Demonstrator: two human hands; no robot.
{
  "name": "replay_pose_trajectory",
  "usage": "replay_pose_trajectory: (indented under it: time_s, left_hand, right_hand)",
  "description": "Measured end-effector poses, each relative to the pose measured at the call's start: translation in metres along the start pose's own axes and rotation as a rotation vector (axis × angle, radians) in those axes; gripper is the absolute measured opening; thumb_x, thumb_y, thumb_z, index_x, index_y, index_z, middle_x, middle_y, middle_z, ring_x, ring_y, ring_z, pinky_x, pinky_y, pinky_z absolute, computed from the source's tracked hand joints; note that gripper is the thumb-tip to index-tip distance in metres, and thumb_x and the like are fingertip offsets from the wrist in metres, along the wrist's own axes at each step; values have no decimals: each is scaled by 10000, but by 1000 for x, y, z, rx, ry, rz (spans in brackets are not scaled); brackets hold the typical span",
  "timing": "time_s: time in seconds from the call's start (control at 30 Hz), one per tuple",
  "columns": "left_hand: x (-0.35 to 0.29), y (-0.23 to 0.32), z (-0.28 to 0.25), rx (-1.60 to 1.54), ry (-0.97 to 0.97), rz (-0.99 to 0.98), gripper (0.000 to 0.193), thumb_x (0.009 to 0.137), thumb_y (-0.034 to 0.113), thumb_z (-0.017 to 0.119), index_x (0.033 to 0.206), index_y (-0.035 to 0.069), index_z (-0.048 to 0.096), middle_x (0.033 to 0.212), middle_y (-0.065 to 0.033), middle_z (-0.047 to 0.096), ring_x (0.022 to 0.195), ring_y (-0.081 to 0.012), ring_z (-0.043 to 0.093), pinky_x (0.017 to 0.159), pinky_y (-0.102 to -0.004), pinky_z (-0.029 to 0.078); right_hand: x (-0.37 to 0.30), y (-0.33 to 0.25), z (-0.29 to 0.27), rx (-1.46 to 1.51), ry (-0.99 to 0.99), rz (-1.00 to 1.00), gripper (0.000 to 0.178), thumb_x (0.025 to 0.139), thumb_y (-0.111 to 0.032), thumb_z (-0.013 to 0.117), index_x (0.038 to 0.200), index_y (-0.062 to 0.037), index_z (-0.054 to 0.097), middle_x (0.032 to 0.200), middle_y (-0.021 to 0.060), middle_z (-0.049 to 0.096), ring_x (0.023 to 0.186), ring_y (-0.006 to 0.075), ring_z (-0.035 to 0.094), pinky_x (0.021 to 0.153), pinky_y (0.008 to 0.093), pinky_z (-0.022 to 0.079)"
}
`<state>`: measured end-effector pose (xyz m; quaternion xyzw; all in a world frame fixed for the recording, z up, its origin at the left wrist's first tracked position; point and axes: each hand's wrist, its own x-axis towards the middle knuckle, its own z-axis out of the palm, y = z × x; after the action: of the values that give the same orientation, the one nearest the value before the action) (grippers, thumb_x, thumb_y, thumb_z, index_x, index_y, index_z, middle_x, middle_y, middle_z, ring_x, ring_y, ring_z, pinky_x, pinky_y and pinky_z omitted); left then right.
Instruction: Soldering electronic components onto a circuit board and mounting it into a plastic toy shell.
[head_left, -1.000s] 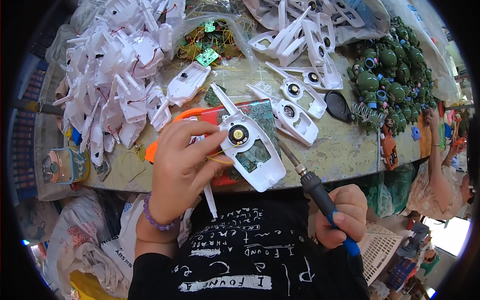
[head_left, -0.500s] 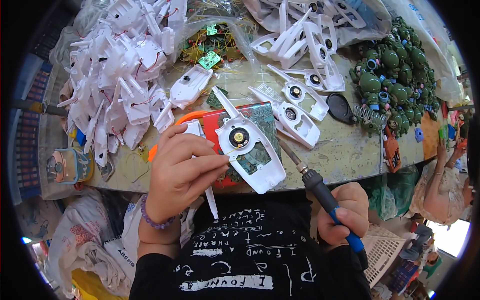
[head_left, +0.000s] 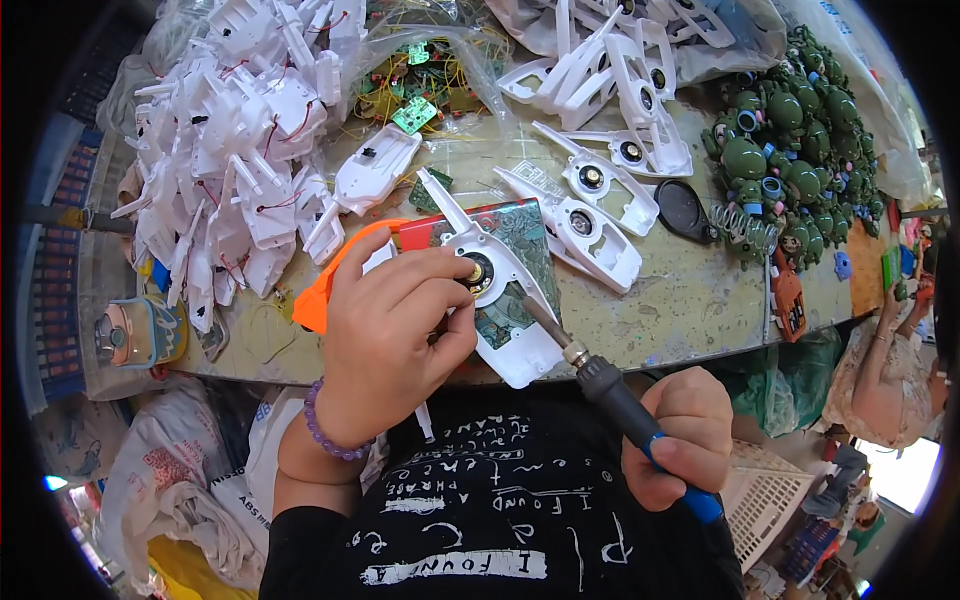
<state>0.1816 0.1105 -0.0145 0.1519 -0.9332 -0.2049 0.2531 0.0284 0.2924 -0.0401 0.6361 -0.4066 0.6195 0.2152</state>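
A white plastic housing (head_left: 522, 358) with a long narrow handle lies on a red-edged booklet (head_left: 533, 235), a round black speaker (head_left: 485, 275) set in its middle. My left hand (head_left: 395, 320) reaches over the speaker's left side. Its fingers are bent together with the fingertips at the speaker; whatever they pinch is too small or hidden. In my right hand (head_left: 685, 440) is a soldering iron (head_left: 610, 385) with a black and blue grip. The iron's tip points up-left over the housing's opening, close to the speaker. An orange tool or part (head_left: 318, 298) shows partly behind my left hand.
White housings with red wires (head_left: 230, 150) are heaped at left. Green circuit boards with yellow wires (head_left: 415, 110) lie at the back. Speaker-fitted housings (head_left: 600, 245) and dark green figures (head_left: 800, 150) lie right, near a coiled soldering-iron stand (head_left: 745, 232). Another person (head_left: 885, 370) sits far right.
My left hand has moved right and up, from the housing's left edge onto the speaker. The soldering iron has swung left, bringing its tip over the housing.
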Motion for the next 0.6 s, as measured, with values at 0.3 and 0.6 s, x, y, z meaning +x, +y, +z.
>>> replay_pose_trajectory:
  time_s: [0.3, 0.6]
  left_hand:
    - [1, 4, -3, 25, -41, -12, 105, 687, 14, 674, 749, 70, 611, 935, -24, 699, 898, -209, 669, 990, -458, 403]
    - [4, 5, -6, 52, -63, 2, 122, 683, 25, 691, 763, 85, 621, 940, -8, 696, 912, -204, 668, 1006, -463, 373]
  right_hand:
    - [-1, -4, -4, 67, -177, 131, 272, 891, -282, 651, 993, -42, 573, 688, 19, 509, 501, 147, 475, 397, 274, 347]
    - [4, -6, 0, 61, -201, 149, 237, 882, -248, 650, 980, -41, 587, 681, 8, 503, 508, 141, 475, 405, 267, 348]
